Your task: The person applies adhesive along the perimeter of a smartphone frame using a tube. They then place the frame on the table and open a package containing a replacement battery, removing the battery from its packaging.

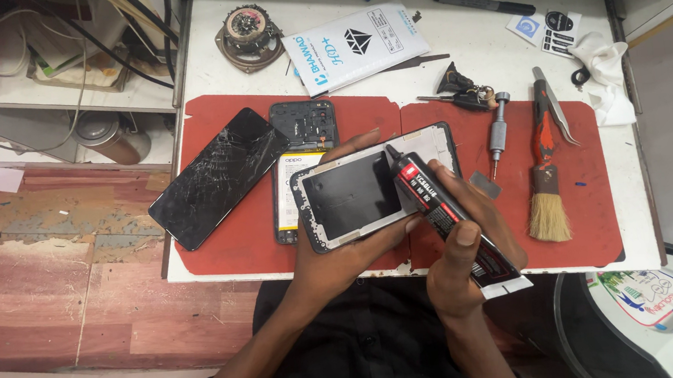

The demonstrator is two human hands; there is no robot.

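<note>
My left hand point(335, 255) holds a phone frame point(353, 191) with a dark inner panel and white rim, gripped from below and tilted over the red mat point(583, 190). My right hand point(461, 243) grips a black glue tube point(446, 211) with a red label. The tube's thin black nozzle touches the frame's upper right edge. A cracked black phone screen point(216, 176) lies to the left on the mat. An opened phone body point(302, 135) with its white battery showing lies partly under the held frame.
On the mat's right lie a small screwdriver point(498, 132), tweezers point(555, 106) and a brush point(547, 193). Further back on the white table are a white flat box point(356, 46), a black marker point(483, 4), a round speaker part point(247, 31) and a white cloth point(605, 73).
</note>
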